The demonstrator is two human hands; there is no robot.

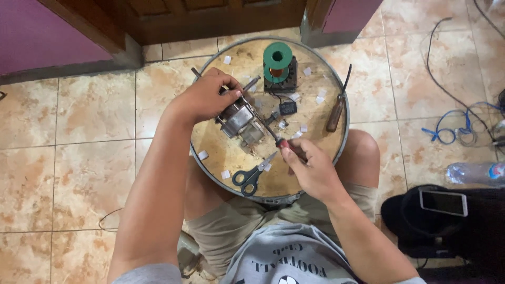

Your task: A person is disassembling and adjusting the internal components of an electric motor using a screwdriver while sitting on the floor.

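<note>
Here, two hands [210, 97], one motor [239, 122], one screwdriver [273, 138].

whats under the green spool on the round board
The green spool stands on a dark square block on the round board. The block's top under the spool is covered.

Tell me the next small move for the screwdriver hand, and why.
Probably keep the right hand pressing and turning the red-handled screwdriver: its shaft already reaches into the metal motor part that the left hand steadies on the round wooden board.
</note>
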